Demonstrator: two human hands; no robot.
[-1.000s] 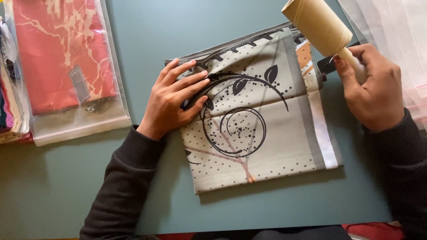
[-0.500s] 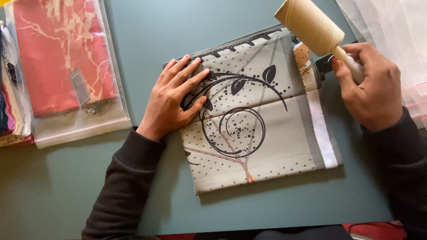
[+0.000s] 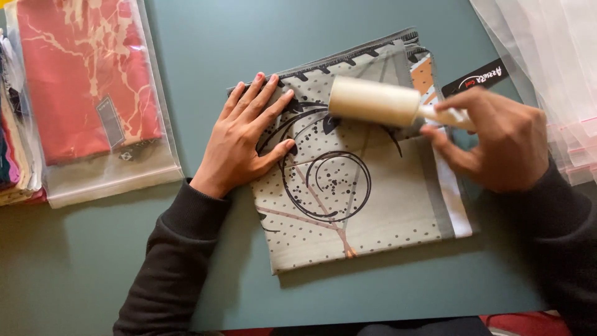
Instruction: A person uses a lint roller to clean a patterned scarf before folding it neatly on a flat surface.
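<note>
On the grey-green tabletop (image 3: 373, 37), a folded scarf (image 3: 373, 224) printed with black swirls, dots and a pale branch lies flat, its orange and white borders stacked along the right edge. The left hand (image 3: 245, 140) rests palm down with fingers spread wide over the upper left corner of the cloth, gripping nothing, only pinning it. The right hand (image 3: 497, 140) is closed around the white handle of a lint roller (image 3: 373, 101), whose beige roll lies on its side across the upper part of the fabric, touching it or very nearly so, just right of the left fingertips. A black tag (image 3: 476, 78) lies at the scarf's top right corner, near the roller handle. To the far left sits a red patterned scarf sealed in a clear bag (image 3: 93, 93), on top of a stack of other packed cloths (image 3: 15, 155); a pile of empty clear bags (image 3: 547, 56) lies at the upper right. The main risk, as I judge it, is the sticky roll dragging the thin top layer: if the pinning hand lifts or sits too far from the roll, the fabric could bunch, crease or lose its neat fold. The roll could also catch the tag or the loose border edges on the right and pull them out of line.
</note>
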